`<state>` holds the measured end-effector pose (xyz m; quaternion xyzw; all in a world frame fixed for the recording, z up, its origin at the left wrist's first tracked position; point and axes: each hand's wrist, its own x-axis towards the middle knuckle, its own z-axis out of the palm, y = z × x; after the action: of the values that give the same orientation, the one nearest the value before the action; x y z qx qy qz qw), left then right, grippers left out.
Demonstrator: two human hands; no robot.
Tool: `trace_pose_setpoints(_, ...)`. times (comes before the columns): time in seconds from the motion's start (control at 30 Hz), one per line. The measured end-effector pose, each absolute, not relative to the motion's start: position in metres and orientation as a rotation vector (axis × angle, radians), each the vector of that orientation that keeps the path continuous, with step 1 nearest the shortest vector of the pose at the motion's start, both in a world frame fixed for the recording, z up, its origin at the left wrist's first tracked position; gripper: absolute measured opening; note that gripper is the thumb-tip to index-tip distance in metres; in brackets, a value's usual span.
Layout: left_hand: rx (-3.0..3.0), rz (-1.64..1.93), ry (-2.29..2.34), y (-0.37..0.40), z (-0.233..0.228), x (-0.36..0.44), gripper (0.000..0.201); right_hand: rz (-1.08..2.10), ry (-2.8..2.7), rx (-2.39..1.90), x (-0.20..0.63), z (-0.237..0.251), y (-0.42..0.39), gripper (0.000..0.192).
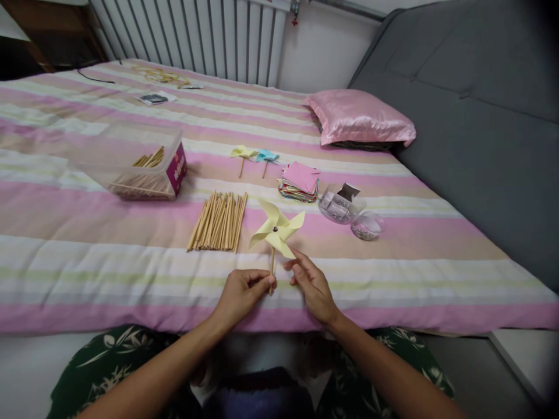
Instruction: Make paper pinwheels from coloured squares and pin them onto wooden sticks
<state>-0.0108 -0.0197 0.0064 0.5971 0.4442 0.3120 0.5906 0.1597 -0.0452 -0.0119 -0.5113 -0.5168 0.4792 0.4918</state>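
A yellow paper pinwheel (276, 232) on a wooden stick stands upright over the near edge of the striped bed. My left hand (241, 294) pinches the bottom of the stick between thumb and fingers. My right hand (311, 284) is just right of it, fingertips touching the pinwheel's lower blade. Behind the pinwheel lies a row of wooden sticks (219, 221).
Two finished pinwheels, yellow (243, 153) and blue (266, 156), lie farther back. A stack of coloured paper squares (300, 181), a clear tub (340, 205) with its lid (367, 226), a plastic box of sticks (144, 166) and a pink pillow (360, 118) rest on the bed (87, 256).
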Motion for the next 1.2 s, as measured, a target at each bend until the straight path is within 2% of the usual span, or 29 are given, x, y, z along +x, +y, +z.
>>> trace_pose_setpoints(0.53,1.372,0.687,1.030,-0.019,0.005,-0.011,0.029,1.037,-1.449,-1.242,0.160,-0.008,-0.045,0.039)
trace_pose_setpoints(0.9,1.421,0.686,1.034,-0.018,0.006,-0.010,0.029,1.094,-1.349,-1.218,0.163,-0.010,-0.041,0.040)
trace_pose_setpoints(1.2,1.435,0.667,1.041,-0.019,0.001,-0.011,0.029,0.597,-1.501,-1.299,0.195,0.008,-0.023,0.065)
